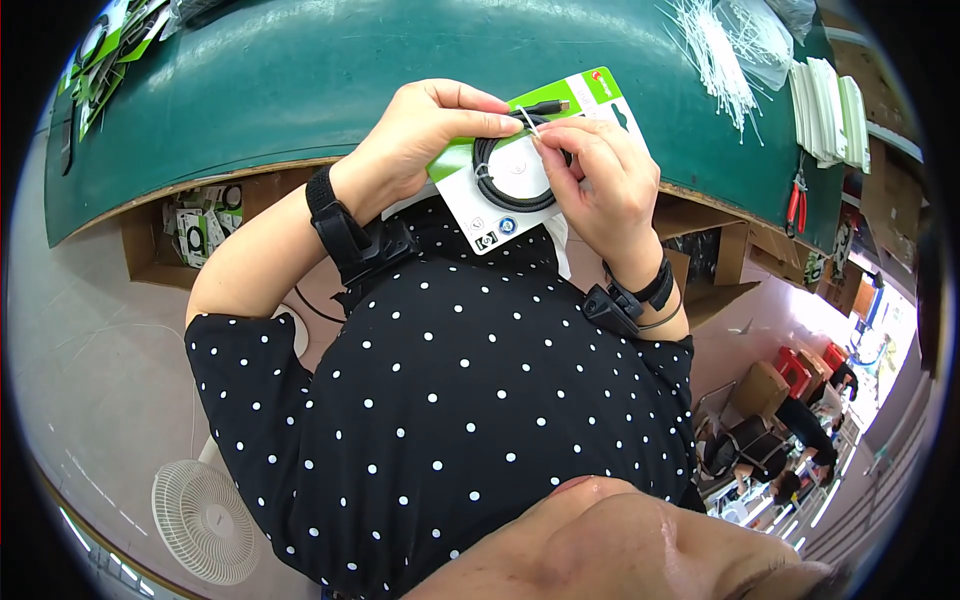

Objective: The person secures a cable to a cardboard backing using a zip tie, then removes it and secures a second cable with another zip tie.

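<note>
A coiled black cable (482,178) lies against a green and white backing card (462,205) at the table's near edge. One cable plug (548,107) sticks out at the top of the coil. A thin white cable tie (527,117) loops round the cable there. My left hand (425,128) is closed, its thumb and forefinger pinching the cable and tie from the left. From the right, my right hand (608,180) pinches the cable tie and covers part of the coil and card. A second tie (480,170) circles the coil's left side.
The green table (330,75) spreads ahead. White cable ties (715,60), stacked cards (830,115) and red-handled pliers (797,203) are at right. Packaged goods (110,55) lie far left. Boxes (165,245) stand under the table; a fan (207,520) is lower left. People work at far right.
</note>
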`<state>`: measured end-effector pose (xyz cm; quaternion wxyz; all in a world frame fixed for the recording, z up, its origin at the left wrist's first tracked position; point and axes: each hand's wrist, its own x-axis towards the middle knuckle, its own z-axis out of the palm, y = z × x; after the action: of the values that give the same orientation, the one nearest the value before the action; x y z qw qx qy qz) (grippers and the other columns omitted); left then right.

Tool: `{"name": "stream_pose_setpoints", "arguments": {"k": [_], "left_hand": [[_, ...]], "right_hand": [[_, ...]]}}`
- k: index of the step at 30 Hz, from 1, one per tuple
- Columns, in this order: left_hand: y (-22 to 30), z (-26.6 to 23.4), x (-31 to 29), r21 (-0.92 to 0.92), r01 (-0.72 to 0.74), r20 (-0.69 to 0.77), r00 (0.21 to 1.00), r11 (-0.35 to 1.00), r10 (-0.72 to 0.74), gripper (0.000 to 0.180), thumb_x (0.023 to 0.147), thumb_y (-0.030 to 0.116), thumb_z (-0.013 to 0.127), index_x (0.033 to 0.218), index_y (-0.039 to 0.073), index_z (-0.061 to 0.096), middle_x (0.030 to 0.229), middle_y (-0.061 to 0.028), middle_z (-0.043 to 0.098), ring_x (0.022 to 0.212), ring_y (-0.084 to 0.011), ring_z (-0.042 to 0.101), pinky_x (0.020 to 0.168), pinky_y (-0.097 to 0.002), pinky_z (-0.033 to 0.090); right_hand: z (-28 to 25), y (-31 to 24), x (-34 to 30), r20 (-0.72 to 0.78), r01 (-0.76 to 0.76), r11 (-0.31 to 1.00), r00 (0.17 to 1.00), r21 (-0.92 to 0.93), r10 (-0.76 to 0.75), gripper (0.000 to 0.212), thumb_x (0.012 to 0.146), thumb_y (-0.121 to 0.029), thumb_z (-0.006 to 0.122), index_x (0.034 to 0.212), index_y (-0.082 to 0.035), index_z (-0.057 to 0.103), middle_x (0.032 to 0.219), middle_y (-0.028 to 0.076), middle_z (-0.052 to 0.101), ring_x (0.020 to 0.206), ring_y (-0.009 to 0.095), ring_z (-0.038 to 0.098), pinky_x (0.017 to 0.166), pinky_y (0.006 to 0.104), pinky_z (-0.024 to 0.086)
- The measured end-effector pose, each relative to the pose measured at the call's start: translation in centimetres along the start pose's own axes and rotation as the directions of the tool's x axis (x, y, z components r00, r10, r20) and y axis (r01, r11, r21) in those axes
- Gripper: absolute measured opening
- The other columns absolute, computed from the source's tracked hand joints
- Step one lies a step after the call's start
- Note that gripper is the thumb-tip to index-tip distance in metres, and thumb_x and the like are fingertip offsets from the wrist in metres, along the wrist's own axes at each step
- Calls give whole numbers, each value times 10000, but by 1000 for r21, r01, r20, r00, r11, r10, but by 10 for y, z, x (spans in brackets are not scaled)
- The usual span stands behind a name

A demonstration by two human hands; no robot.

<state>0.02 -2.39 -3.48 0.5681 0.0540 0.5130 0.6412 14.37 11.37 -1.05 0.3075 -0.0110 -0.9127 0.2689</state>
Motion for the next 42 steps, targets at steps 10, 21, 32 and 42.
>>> {"name": "stream_pose_setpoints", "arguments": {"k": [10, 21, 32, 42], "left_hand": [[2, 3, -2, 74, -33, -2, 999, 997, 33, 163, 767, 4, 733, 910, -26, 662, 887, -129, 686, 796, -164, 674, 745, -287, 557], [11, 5, -7, 125, -25, 6, 1000, 992, 24, 206, 725, 11, 778, 895, -30, 669, 881, -135, 688, 784, -168, 667, 727, -280, 546], [30, 7, -26, -69, -177, 166, 969, 982, 186, 160, 754, -64, 726, 887, -26, 647, 919, -139, 688, 822, -180, 678, 774, -291, 559], [31, 7, -15, -152, -218, 183, 952, 964, 244, 151, 755, -87, 711, 868, -10, 645, 944, -154, 683, 848, -190, 677, 792, -300, 561]], "right_hand": [[0, 2, 2, 16, 43, 998, 999, -56, -42, 147, 715, 0, 733, 826, -50, 650, 823, 62, 640, 629, 194, 596, 521, 284, 466], [-10, -1, 7, 167, -67, 998, 983, -16, 69, 138, 730, -23, 728, 835, -39, 641, 818, 63, 593, 697, 200, 581, 570, 304, 463], [-43, 46, 5, 248, -589, 484, 763, 647, 597, 321, 930, -211, 560, 1112, 48, 607, 1060, 140, 621, 974, 167, 593, 765, 247, 493], [21, 54, -37, 518, -270, -487, 695, 831, 498, 357, 970, -198, 491, 1263, 3, 453, 1135, 132, 612, 966, 185, 641, 758, 270, 557]]}}
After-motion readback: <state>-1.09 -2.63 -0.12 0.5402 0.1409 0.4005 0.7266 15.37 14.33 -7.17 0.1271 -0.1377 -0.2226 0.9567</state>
